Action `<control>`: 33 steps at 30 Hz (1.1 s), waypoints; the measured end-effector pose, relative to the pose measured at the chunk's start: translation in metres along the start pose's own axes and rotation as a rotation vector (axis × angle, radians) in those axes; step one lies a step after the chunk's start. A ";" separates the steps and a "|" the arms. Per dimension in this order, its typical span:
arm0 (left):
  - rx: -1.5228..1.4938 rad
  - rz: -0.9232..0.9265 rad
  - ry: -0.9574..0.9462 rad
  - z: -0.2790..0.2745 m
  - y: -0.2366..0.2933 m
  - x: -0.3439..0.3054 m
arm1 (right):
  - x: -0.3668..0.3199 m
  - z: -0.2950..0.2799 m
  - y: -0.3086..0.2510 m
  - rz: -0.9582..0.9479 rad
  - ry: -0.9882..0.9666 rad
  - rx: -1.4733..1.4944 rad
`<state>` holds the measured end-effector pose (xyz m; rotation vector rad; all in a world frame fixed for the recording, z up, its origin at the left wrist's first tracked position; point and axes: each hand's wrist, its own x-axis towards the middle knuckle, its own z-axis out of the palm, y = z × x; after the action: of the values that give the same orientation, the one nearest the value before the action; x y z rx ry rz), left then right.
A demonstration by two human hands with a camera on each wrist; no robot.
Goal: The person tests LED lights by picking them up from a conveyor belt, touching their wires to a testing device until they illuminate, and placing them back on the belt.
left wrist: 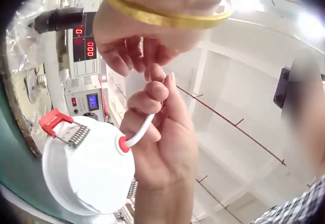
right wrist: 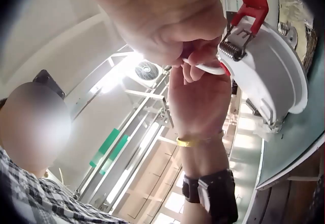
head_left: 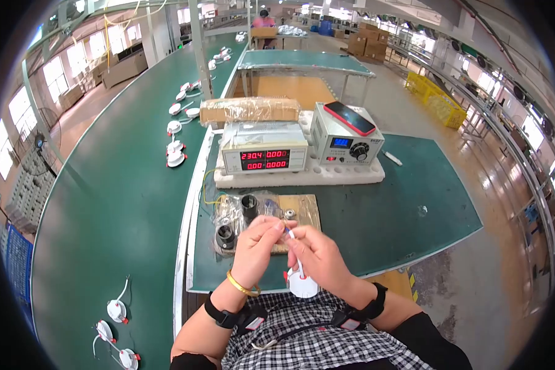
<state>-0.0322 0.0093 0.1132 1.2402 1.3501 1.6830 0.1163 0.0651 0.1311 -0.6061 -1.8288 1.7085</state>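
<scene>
Both hands meet in front of the body over the near edge of the green table. My right hand (head_left: 324, 256) grips the white cable (left wrist: 143, 131) of a round white downlight (head_left: 303, 287). The lamp hangs from that cable below the hand, its spring clips with red ends showing in the right wrist view. With thumb and fingertips, my left hand (head_left: 254, 246) pinches the cable's far end, where a bit of blue (head_left: 287, 229) shows. The fingers mostly hide the wire tips. Behind the hands lies a plastic-wrapped board (head_left: 308, 206) with black round sockets (head_left: 249, 205).
A meter with red digits (head_left: 265, 159) and a knobbed control box (head_left: 345, 151) stand on white foam (head_left: 240, 180) behind the board. A red-edged phone (head_left: 349, 118) lies on the box. Leftward runs a green conveyor belt (head_left: 111, 216) carrying several downlights (head_left: 116, 309).
</scene>
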 end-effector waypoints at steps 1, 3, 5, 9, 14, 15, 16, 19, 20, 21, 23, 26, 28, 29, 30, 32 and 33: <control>0.146 0.047 0.054 0.002 -0.004 -0.002 | 0.005 0.000 0.017 -0.127 0.034 0.009; 0.293 0.116 0.075 0.005 -0.009 -0.007 | 0.008 -0.002 0.019 -0.062 0.057 0.037; 0.417 0.207 0.113 0.007 -0.018 -0.009 | 0.010 -0.004 0.021 0.002 0.088 0.058; 0.222 0.120 0.084 0.001 -0.035 -0.013 | 0.018 -0.008 0.018 0.002 0.111 0.115; -0.503 -0.531 -0.006 -0.004 -0.064 -0.064 | 0.029 -0.027 0.027 -0.054 0.215 0.199; -0.511 -0.601 -0.083 0.001 -0.061 -0.069 | 0.032 -0.030 0.033 -0.064 0.221 0.204; -0.519 -0.672 -0.158 0.010 -0.057 -0.073 | 0.035 -0.029 0.037 -0.057 0.218 0.204; -0.486 -0.536 -0.142 0.027 -0.070 -0.074 | 0.040 -0.028 0.044 -0.067 0.247 0.223; -0.401 -0.458 -0.123 0.030 -0.071 -0.071 | 0.041 -0.028 0.046 -0.058 0.258 0.204; -0.425 -0.461 -0.062 0.033 -0.072 -0.068 | 0.042 -0.028 0.046 -0.051 0.270 0.184; -0.433 -0.482 -0.068 0.033 -0.072 -0.063 | 0.042 -0.032 0.045 -0.044 0.294 0.160; -0.461 -0.539 -0.117 0.033 -0.081 -0.062 | 0.042 -0.032 0.050 -0.029 0.339 0.115; -0.485 -0.557 -0.158 0.033 -0.085 -0.060 | 0.045 -0.035 0.063 -0.033 0.354 0.083; -0.495 -0.569 -0.178 0.033 -0.087 -0.059 | 0.049 -0.041 0.078 -0.048 0.344 -0.112; -0.507 -0.581 -0.195 0.034 -0.088 -0.059 | 0.053 -0.044 0.085 -0.062 0.331 -0.308; -0.491 -0.570 -0.164 0.031 -0.095 -0.058 | 0.059 -0.046 0.090 -0.029 0.351 -0.332; -0.485 -0.584 -0.151 0.030 -0.097 -0.057 | 0.061 -0.048 0.089 0.041 0.303 -0.397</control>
<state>0.0083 -0.0057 0.0048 0.6003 0.9969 1.3490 0.0985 0.1488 0.0496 -1.0088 -1.9469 1.1983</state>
